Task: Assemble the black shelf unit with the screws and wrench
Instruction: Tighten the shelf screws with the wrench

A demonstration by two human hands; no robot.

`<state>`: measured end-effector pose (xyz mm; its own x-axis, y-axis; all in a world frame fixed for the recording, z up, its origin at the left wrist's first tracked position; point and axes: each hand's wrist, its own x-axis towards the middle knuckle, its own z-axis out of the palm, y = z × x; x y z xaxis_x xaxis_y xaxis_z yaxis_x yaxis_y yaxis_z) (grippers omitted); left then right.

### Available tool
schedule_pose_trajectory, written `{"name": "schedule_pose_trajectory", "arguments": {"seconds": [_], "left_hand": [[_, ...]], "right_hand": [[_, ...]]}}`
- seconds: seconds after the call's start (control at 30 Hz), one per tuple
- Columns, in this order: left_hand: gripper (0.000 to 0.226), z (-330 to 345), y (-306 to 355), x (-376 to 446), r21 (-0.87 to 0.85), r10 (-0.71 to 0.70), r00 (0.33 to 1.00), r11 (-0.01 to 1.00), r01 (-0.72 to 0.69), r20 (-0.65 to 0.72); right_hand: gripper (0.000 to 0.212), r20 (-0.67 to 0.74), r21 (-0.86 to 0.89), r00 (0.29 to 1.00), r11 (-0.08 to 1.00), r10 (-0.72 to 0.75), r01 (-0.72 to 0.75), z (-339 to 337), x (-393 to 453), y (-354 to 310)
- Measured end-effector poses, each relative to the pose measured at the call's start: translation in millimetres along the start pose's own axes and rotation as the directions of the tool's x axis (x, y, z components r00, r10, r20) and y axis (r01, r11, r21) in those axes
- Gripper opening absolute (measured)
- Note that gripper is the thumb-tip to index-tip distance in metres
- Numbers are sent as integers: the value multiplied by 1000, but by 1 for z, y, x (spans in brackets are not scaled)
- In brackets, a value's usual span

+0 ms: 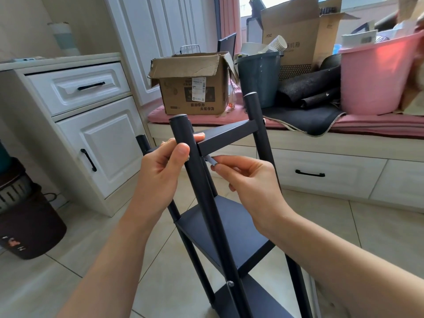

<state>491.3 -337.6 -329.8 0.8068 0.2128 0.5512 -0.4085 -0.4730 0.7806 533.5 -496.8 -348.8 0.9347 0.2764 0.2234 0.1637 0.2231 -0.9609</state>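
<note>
The black shelf unit (220, 223) stands upright on the tiled floor in the middle of the view, with round posts and flat black shelves. My left hand (160, 171) grips the near-left post just below its top, fingers wrapped behind it and thumb in front. A screw head shows at that post under my thumb. My right hand (250, 180) pinches a small grey wrench (212, 160), its tip at the joint where the top shelf (229, 136) meets the post. Another screw (230, 283) sits lower on the same post.
White drawers and a cupboard (91, 125) stand at left, with a brown bin (25, 216) in front. Behind the shelf runs a window bench with pink cushion, a cardboard box (195, 88), a grey bucket (259, 79) and a pink tub (376, 76).
</note>
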Motion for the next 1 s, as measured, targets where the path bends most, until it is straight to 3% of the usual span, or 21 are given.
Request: {"name": "schedule_pose_trajectory", "arguments": {"seconds": [0.13,0.3,0.63,1.0], "left_hand": [[40,0,1,0,3,11,1000,1000,-11,0],[46,2,3,0,-7,7,1000,1000,-7,-10],[32,4,4,0,-25,28,998,999,-29,-58],[34,8,7,-3,-49,-42,998,998,40,-49]], "right_hand": [[17,-15,-186,987,970,-162,157,1,4,5],[17,13,-260,969,935,-248,243,3,7,6],[17,35,-278,968,928,-249,249,9,10,10],[10,106,-308,989,942,-107,135,13,10,11]]}}
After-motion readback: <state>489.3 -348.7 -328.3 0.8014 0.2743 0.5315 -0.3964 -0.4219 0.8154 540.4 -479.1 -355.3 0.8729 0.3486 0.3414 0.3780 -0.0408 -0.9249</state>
